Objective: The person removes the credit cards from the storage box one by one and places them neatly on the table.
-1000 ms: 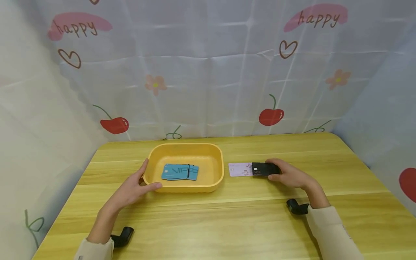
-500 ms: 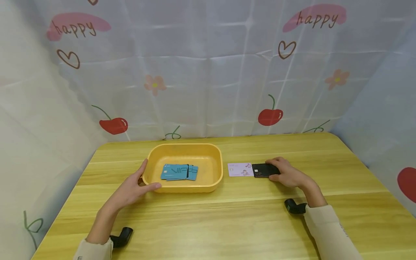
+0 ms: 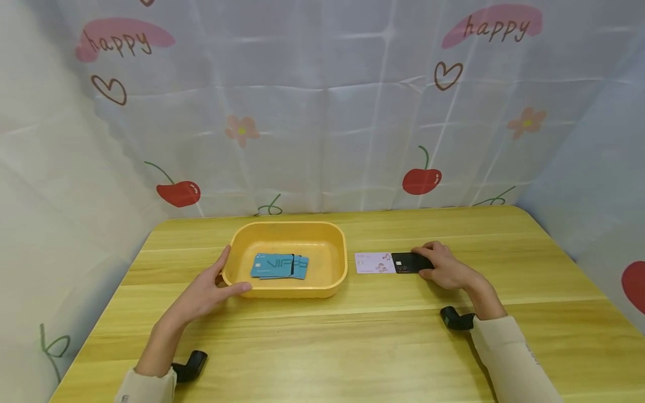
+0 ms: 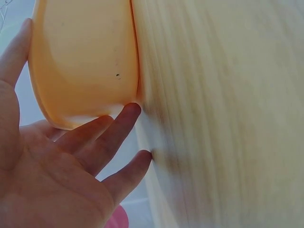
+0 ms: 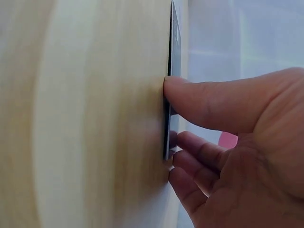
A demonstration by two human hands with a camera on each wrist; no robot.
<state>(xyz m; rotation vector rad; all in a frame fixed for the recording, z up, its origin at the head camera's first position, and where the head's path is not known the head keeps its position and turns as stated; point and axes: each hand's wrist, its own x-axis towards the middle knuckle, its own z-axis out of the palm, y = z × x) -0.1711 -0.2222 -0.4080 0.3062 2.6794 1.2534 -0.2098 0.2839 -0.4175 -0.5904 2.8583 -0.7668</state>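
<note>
A yellow plastic basin stands on the table left of centre, with several overlapping blue VIP cards on its floor. My left hand holds the basin's left end: the thumb lies over the near rim, and the other fingers spread along the outer wall. To the basin's right a lilac VIP card lies flat, and a black VIP card adjoins its right edge. With thumb and fingers at opposite long edges, my right hand pinches the black card by its right end. In the right wrist view that card appears edge-on, close against the tabletop.
Pale wood-grain tabletop stretches in front of the basin and cards. A white curtain printed with cherries and hearts rises behind the table, with pale sheets at both sides. Black wrist devices sit below both hands.
The black card has slid slightly right in my right hand, uncovering more of the lilac card it overlapped. My left hand and the basin have stayed in place.
</note>
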